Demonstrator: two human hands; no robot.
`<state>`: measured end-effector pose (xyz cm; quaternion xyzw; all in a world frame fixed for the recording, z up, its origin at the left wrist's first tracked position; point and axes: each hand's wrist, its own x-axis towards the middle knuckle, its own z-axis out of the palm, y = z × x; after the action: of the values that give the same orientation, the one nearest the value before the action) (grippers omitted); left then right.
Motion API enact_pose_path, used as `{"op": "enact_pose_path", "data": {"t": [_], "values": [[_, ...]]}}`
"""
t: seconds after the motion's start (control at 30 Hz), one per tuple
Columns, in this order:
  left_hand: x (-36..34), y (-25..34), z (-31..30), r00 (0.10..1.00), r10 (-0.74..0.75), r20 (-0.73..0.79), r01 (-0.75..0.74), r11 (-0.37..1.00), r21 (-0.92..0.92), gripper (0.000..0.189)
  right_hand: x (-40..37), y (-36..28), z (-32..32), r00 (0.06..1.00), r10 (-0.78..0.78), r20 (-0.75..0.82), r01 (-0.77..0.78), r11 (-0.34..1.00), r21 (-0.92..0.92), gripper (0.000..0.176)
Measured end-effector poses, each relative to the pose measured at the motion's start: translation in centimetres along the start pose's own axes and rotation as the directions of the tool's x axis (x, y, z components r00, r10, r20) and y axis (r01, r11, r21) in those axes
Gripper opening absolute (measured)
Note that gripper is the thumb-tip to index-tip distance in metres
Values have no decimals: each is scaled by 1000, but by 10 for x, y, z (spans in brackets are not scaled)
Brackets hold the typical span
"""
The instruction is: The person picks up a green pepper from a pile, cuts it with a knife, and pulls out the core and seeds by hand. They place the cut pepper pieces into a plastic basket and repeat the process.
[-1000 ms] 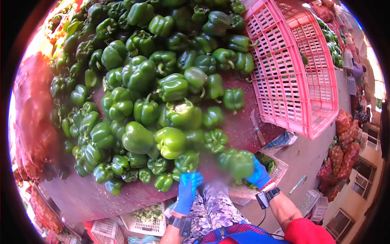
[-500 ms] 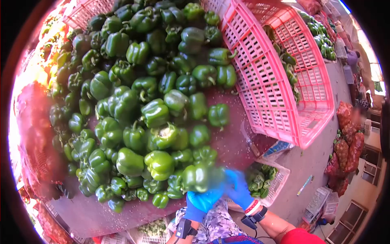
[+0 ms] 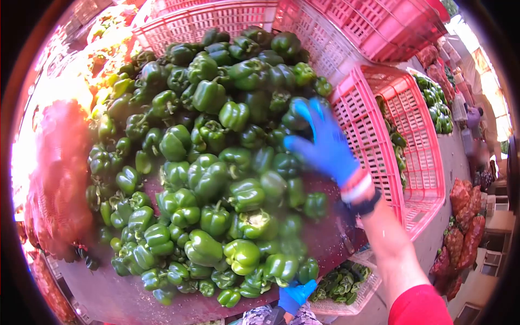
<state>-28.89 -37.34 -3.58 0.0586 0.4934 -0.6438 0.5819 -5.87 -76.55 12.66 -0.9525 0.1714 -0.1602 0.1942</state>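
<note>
A large heap of green bell peppers point(image 3: 208, 173) covers the dark red table point(image 3: 108, 290). My right hand point(image 3: 323, 142), in a blue glove, reaches over the right side of the heap with its fingers spread and nothing in it. Just below its fingers lie several peppers. My left hand point(image 3: 297, 295), also gloved in blue, is low at the table's near edge, beside the front peppers. Its thumb and part of its fingers show; whether it holds anything is unclear. A knife point(image 3: 345, 235) lies on the table at the right, partly hidden by my right wrist.
Pink crates point(image 3: 371, 135) stand right of the heap, one with peppers inside, and more are behind it. A pale crate of green pieces point(image 3: 368, 287) sits at the lower right. Red mesh sacks point(image 3: 59, 179) are at the left. A person point(image 3: 474, 118) is far right.
My right hand has moved up and away from my left hand, over the heap, and opened. The view has shifted, so the peppers and crates appear lower. My left hand is nearer the bottom edge.
</note>
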Motion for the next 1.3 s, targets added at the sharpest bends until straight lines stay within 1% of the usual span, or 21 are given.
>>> {"op": "enact_pose_path", "data": {"t": [0.07,0.13,0.2,0.23,0.27,0.37,0.47,0.53,0.6,0.67,0.73,0.8,0.87,0.9,1.0,1.03,1.07,1.1,1.13,1.2,1.3], "values": [[8,-1,-4,1000,0,27,-1,1000,19,73,93,5,18,1000,-8,22,11,993,-115,92],[17,-6,-10,997,31,66,-33,999,37,71,167,19,43,988,47,147,-38,997,-62,100],[22,-11,-19,996,43,82,-47,998,45,69,200,21,65,940,168,298,-198,977,74,101],[20,-11,-22,997,35,64,-38,998,42,68,203,13,70,923,272,271,-263,962,-68,103],[18,-9,-27,999,-39,15,39,999,15,67,207,9,71,903,324,282,-331,943,-22,100],[9,1,-22,971,-223,-86,218,973,-71,63,219,40,80,856,165,490,-357,874,331,92],[3,5,-9,974,-217,-66,210,972,-102,63,203,23,58,851,92,517,-185,974,131,91],[7,6,-18,966,-250,60,255,963,-89,63,177,21,46,898,-29,438,-59,981,186,91],[11,8,-17,972,-232,44,234,971,-52,63,143,21,36,928,-108,356,-73,885,460,89],[13,12,-14,977,-211,27,212,977,-28,63,89,-15,19,926,-216,310,133,954,268,85],[15,10,-14,978,-208,18,208,978,-12,63,41,-58,16,759,-400,515,394,910,126,81],[17,10,-14,977,-214,7,214,977,-1,63,-21,-84,24,734,-480,481,391,877,279,65],[20,12,-13,977,-213,0,213,977,15,63,-59,-82,26,824,-422,377,377,906,190,66],[20,13,-13,977,-215,-7,215,976,21,63,-61,-83,13,800,-354,485,299,935,188,53],[21,15,-14,974,-225,-16,225,974,36,63,-41,-74,-28,496,-578,648,263,811,522,55],[23,16,-14,975,-223,-17,223,974,42,63,-16,-87,-45,427,-447,786,-96,842,531,42],[23,16,-14,974,-228,-14,228,973,46,63,2,-91,-45,638,-362,679,-179,789,588,38],[23,16,-14,973,-229,-13,229,972,46,63,21,-79,-23,824,-292,486,-53,814,578,34],[24,16,-15,973,-230,-9,230,972,52,63,50,-71,-2,920,-153,362,-30,891,452,37],[25,15,-17,974,-224,-4,224,972,64,63,108,-25,58,972,-85,221,74,995,60,59],[28,13,-20,975,-221,1,220,973,69,63,155,-27,127,887,267,376,-230,963,-141,68]]}}
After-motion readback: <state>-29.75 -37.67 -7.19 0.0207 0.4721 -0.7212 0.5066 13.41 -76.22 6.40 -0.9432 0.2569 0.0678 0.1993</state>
